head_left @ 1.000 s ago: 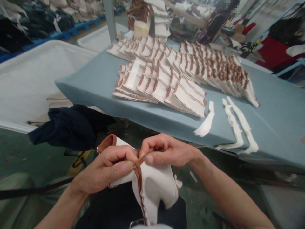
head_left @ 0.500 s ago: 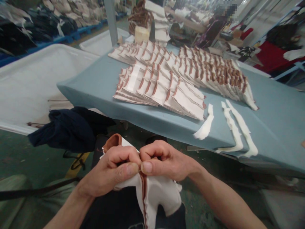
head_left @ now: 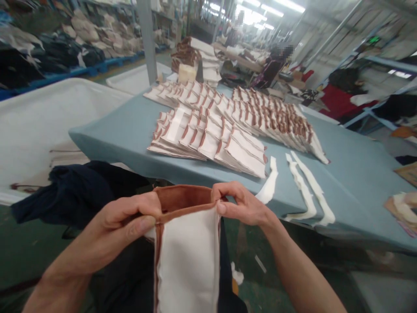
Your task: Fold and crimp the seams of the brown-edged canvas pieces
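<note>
A white fabric piece with a brown inside (head_left: 190,256) hangs upright in front of me, its top edge spread into an opening. Its kind is hard to name; it looks like a sewn sleeve or bag with brown seams down the sides. My left hand (head_left: 130,221) pinches the upper left corner between thumb and fingers. At the upper right corner, my right hand (head_left: 239,202) grips the edge the same way. Beyond them, rows of similar white and brown pieces (head_left: 211,139) lie overlapped on the blue-covered table (head_left: 107,134).
White strips (head_left: 269,182) lie near the table's front edge. To the left stands a white bin (head_left: 65,104), with dark blue cloth (head_left: 74,187) draped at its near side. A metal post (head_left: 147,43) rises behind the table. Another person (head_left: 270,67) is farther back.
My hands have moved apart from a meeting point at one seam to two corners, stretching the piece's top open. The piece now faces me broadside, and the view has tipped upward.
</note>
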Demonstrator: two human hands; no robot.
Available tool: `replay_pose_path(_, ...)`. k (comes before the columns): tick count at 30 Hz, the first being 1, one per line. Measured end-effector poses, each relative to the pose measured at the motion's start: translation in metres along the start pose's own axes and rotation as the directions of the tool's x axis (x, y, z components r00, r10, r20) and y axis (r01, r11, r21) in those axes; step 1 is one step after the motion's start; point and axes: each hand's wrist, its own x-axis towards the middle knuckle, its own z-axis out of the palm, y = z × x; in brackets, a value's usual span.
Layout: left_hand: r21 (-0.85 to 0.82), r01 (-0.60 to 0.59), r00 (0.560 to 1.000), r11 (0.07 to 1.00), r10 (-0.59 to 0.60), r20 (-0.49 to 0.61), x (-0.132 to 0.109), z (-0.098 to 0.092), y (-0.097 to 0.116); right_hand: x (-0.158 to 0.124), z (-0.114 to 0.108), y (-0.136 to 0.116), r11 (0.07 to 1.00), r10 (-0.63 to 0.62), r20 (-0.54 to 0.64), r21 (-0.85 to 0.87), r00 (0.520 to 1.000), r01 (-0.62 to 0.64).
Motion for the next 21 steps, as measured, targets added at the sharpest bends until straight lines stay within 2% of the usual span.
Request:
replay_pose_path(3,-0.107,0.027,0.999,0.994,-0.030,-0.030,-0.008,-0.010,-0.017,-0.006,0.006,-0.003,0.995,0.023,0.028,0.095,0.999,-0.025)
replay_pose_path(7,-0.075,0.063,0.998,0.995,-0.063,-0.002,-0.007,-0.014,-0.028,-0.002,0.012,-0.018,0.992,0.006,0.052,0.126,0.999,-0.012)
replay_pose_path(12,0.005,-0.012,0.997,1.000,0.011,0.074,0.017,0.000,-0.006,0.017,0.012,-0.038,0.989,-0.091,0.124,0.125,0.988,0.075)
replay_pose_path(15,-0.022,-0.043,0.995,0.999,0.044,0.087,0.030,0.008,0.009,0.026,0.010,-0.046,0.984,-0.158,0.134,0.105,0.978,0.145)
replay_pose_path(18,-0.050,-0.083,0.991,0.995,0.087,0.102,0.038,0.011,0.015,0.030,0.009,-0.048,0.988,-0.141,0.137,0.078,0.981,0.131)
replay_pose_path(21,0.002,-0.105,0.989,0.994,0.104,0.102,0.039,0.014,0.015,0.032,0.011,-0.045,0.996,-0.086,0.128,0.041,0.988,0.081)
